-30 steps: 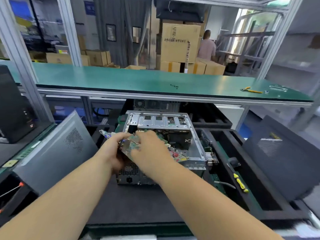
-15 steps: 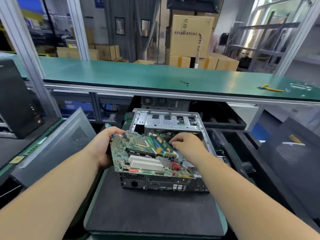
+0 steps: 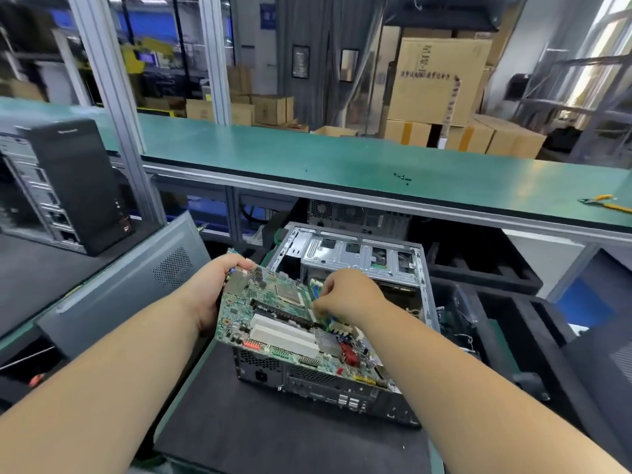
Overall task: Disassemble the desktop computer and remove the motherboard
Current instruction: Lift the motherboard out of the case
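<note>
The green motherboard (image 3: 284, 323) with white slots is lifted and tilted above the left side of the open metal computer case (image 3: 362, 254), which lies on a black mat. My left hand (image 3: 213, 289) grips the board's far-left edge by the port block. With fingers curled, my right hand (image 3: 349, 295) pinches something small at the board's right side, near the memory slots; what it pinches is hidden by the fingers.
A grey side panel (image 3: 126, 285) leans at the left beside a black tower PC (image 3: 68, 186). Black foam trays (image 3: 513, 323) stand to the right. A green shelf (image 3: 342, 159) crosses above, with yellow-handled pliers (image 3: 605, 203) at its right end.
The motherboard has come up out of the case and now tilts over its left side in my left hand. My right hand moved from covering the board to its right edge.
</note>
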`<action>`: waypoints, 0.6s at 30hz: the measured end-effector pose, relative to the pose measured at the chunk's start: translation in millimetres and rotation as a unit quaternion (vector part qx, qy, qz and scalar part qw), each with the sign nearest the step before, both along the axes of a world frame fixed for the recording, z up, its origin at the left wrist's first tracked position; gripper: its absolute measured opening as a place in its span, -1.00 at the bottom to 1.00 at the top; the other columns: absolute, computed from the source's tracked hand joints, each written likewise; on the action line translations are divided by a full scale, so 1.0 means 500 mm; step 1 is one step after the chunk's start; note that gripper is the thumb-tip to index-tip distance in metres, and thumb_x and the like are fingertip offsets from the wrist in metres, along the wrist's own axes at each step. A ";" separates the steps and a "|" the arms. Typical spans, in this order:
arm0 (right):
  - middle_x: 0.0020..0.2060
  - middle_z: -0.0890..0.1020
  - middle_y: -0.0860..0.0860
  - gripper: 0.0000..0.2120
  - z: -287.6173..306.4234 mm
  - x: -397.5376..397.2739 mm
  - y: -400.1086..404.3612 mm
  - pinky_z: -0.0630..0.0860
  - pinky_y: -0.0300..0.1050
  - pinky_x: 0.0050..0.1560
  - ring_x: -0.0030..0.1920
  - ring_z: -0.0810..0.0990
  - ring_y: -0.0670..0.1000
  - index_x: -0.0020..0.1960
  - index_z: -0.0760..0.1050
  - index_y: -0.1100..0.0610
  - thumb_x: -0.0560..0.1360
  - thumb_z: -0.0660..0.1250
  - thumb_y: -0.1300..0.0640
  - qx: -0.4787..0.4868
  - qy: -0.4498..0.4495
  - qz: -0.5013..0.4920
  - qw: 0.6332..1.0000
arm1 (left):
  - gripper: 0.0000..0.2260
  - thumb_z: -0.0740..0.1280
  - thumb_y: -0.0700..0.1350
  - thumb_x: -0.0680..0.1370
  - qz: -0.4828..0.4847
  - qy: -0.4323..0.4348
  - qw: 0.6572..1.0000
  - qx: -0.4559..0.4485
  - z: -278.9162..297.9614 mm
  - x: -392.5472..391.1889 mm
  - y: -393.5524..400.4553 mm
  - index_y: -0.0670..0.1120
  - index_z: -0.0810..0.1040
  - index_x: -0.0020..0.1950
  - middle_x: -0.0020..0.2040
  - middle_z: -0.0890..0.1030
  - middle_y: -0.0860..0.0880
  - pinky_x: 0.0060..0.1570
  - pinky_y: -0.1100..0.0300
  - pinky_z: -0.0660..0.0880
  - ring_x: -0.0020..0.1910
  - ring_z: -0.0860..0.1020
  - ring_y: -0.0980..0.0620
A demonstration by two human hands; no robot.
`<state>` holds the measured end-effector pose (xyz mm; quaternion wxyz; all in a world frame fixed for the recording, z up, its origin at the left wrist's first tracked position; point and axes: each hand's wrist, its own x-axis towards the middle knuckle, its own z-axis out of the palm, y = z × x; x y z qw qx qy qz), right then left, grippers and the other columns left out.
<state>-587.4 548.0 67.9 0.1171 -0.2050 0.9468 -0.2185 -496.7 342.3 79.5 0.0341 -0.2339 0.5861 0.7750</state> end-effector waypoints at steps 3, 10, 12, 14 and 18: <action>-0.41 0.50 0.03 -0.89 0.020 -0.010 0.012 0.40 -0.20 -0.40 -0.42 0.43 0.02 -0.27 0.51 0.14 0.36 0.37 0.10 -0.210 -0.087 -0.112 0.967 | -0.81 0.34 -0.05 0.41 0.014 -0.006 1.000 -0.013 0.006 0.004 0.007 -0.13 0.52 -0.06 -0.23 0.59 -0.17 -0.23 0.07 0.54 -0.35 0.57 -0.13; -0.21 0.59 0.24 -0.81 0.029 -0.071 0.108 0.54 0.00 -0.08 -0.20 0.58 0.11 -0.12 0.54 0.22 0.45 0.30 0.08 -0.198 -0.015 -0.224 0.954 | -0.86 0.35 -0.08 0.42 0.032 0.005 0.998 -0.048 0.018 0.018 -0.004 -0.13 0.56 -0.11 -0.37 0.62 -0.12 -0.45 0.16 0.54 -0.49 0.59 -0.07; -0.37 0.46 0.13 -0.84 0.015 -0.074 0.135 0.38 -0.12 -0.29 -0.34 0.45 0.10 -0.27 0.40 0.15 0.43 0.26 0.10 -0.117 -0.002 -0.218 0.969 | -0.89 0.32 -0.10 0.46 0.044 0.019 0.996 -0.075 0.022 0.017 -0.009 -0.13 0.56 -0.13 -0.44 0.62 -0.08 -0.57 0.25 0.48 -0.55 0.58 -0.01; -0.37 0.48 0.06 -0.85 -0.003 -0.069 0.156 0.33 -0.15 -0.33 -0.34 0.43 0.10 -0.30 0.35 0.13 0.41 0.23 0.10 -0.035 0.004 -0.213 0.976 | -0.88 0.29 -0.12 0.50 0.044 0.025 0.995 -0.088 0.024 0.016 -0.016 -0.15 0.55 -0.16 -0.48 0.61 -0.07 -0.64 0.31 0.42 -0.59 0.55 0.03; 0.02 0.55 0.15 -0.77 -0.048 -0.056 0.187 0.46 -0.01 0.09 0.08 0.46 0.20 -0.05 0.46 0.16 0.44 0.19 0.02 0.153 0.028 -0.208 0.966 | -0.80 0.29 -0.11 0.49 0.045 0.022 0.991 -0.126 0.024 0.013 -0.032 -0.12 0.55 0.08 -0.35 0.62 -0.11 -0.55 0.32 0.46 -0.52 0.57 0.01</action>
